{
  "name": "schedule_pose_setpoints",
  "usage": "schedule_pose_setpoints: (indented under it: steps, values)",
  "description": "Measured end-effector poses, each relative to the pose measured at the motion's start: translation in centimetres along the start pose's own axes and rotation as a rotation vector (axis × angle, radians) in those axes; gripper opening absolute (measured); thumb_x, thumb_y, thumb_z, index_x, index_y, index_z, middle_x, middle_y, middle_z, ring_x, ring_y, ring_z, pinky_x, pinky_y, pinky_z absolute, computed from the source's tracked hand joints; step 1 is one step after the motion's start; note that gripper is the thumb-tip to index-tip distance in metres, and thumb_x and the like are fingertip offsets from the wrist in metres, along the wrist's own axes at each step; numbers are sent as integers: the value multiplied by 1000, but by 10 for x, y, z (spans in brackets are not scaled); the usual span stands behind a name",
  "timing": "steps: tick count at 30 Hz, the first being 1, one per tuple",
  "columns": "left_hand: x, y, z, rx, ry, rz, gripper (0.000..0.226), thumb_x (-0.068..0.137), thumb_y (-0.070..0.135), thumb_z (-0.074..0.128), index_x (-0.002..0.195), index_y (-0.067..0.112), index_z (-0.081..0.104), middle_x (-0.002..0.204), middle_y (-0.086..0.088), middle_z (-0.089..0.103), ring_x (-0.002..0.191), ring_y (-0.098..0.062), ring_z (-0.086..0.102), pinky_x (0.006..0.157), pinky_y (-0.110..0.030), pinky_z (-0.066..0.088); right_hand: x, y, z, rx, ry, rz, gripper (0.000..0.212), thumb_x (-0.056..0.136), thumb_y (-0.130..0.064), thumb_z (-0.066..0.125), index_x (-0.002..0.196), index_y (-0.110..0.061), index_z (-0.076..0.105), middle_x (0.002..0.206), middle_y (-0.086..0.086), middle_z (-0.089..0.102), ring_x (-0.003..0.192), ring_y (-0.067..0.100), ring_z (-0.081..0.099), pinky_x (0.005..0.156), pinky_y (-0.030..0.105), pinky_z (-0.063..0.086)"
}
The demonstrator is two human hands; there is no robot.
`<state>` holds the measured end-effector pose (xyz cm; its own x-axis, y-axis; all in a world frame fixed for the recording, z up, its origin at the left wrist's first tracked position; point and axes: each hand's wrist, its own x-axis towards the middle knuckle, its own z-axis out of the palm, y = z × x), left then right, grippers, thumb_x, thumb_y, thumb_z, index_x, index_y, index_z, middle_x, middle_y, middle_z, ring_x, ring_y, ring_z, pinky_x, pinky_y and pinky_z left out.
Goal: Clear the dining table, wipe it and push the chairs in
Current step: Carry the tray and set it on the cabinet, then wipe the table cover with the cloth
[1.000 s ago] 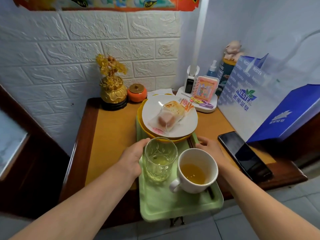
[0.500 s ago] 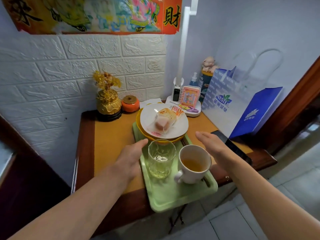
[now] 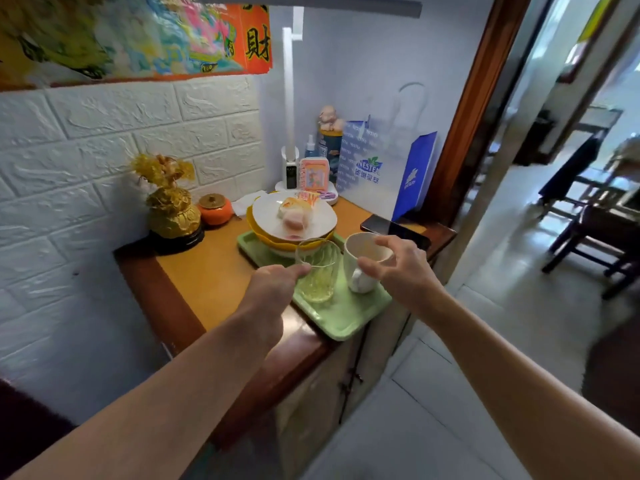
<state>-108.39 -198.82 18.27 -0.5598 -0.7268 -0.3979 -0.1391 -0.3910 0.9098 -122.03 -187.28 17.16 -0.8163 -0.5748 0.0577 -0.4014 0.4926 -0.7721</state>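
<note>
A green tray rests on a wooden cabinet top, its near corner past the edge. On the tray stand a clear glass with pale liquid, a white mug, and stacked bowls topped by a white plate of wrapped food. My left hand hovers beside the glass, thumb near its rim, holding nothing. Fingers spread, my right hand is in the air in front of the mug.
A gold ornament, an orange jar, a lamp base with small items, a blue and white Nestea bag and a black phone share the cabinet top. A doorway on the right shows dark wooden chairs.
Both hands have let go of the tray's sides and lifted off it. The view has pulled back and swung right, bringing the doorway and chairs into sight.
</note>
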Motion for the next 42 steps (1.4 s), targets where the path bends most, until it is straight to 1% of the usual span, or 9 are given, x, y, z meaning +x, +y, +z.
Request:
schedule_pose_setpoints:
  steps: [2, 5, 10, 13, 17, 22, 29, 37, 42]
  values:
    - [-14, -6, -1, 60, -64, -12, 43, 86, 21, 65, 124, 3, 53, 116, -3, 55, 108, -20, 45, 87, -30, 31, -27, -3, -3, -21, 45, 23, 57, 82, -38, 69, 133, -19, 50, 134, 7, 45, 129, 23, 36, 109, 38, 33]
    - [-42, -7, 1, 78, -165, -23, 39, 88, 17, 62, 123, 4, 49, 112, -4, 57, 83, -12, 48, 64, -26, 43, -66, -8, -10, -54, 89, 72, 57, 83, -40, 67, 134, -22, 49, 138, 8, 42, 130, 22, 33, 104, 31, 29]
    - [-79, -27, 10, 148, -277, 11, 52, 83, 24, 67, 130, 9, 48, 127, -6, 53, 113, -19, 46, 81, -34, 28, -138, -10, -34, -112, 162, 121, 61, 83, -40, 67, 138, -25, 43, 143, 6, 39, 132, 22, 33, 101, 30, 30]
    - [-112, -43, 18, 190, -332, 15, 52, 83, 23, 68, 130, 9, 47, 126, -6, 53, 113, -20, 47, 83, -33, 31, -184, -2, -51, -102, 211, 138, 64, 83, -40, 67, 139, -25, 41, 143, 5, 38, 131, 20, 36, 101, 31, 34]
    - [-157, -64, 25, 227, -370, 40, 50, 84, 23, 68, 128, 10, 48, 123, -8, 55, 109, -20, 51, 68, -29, 33, -246, 9, -68, -94, 273, 175, 69, 80, -41, 69, 140, -25, 38, 144, 4, 38, 129, 18, 39, 102, 33, 37]
    - [-239, -100, 31, 286, -520, 70, 55, 84, 26, 67, 132, 12, 44, 129, -8, 53, 116, -23, 49, 76, -31, 34, -344, 23, -90, -52, 345, 241, 72, 81, -37, 71, 142, -22, 36, 145, 6, 35, 132, 21, 34, 107, 40, 36]
    - [-330, -139, 34, 374, -735, 86, 55, 84, 28, 68, 131, 15, 43, 129, -5, 51, 112, -20, 48, 83, -31, 33, -463, 29, -110, -36, 492, 366, 75, 81, -39, 71, 144, -23, 32, 148, 4, 31, 134, 21, 33, 108, 38, 36]
    - [-398, -161, 49, 453, -1011, 73, 53, 81, 24, 71, 127, 14, 48, 120, -3, 57, 109, -18, 52, 67, -25, 35, -556, 27, -129, -56, 746, 541, 73, 81, -38, 70, 143, -24, 34, 145, 3, 34, 132, 18, 35, 97, 28, 34]
    - [-427, -174, 49, 498, -1157, 60, 49, 82, 20, 70, 126, 11, 51, 116, -4, 59, 103, -17, 55, 61, -23, 34, -600, 22, -121, -36, 902, 665, 74, 81, -37, 71, 142, -25, 33, 147, 3, 32, 134, 19, 33, 99, 31, 34]
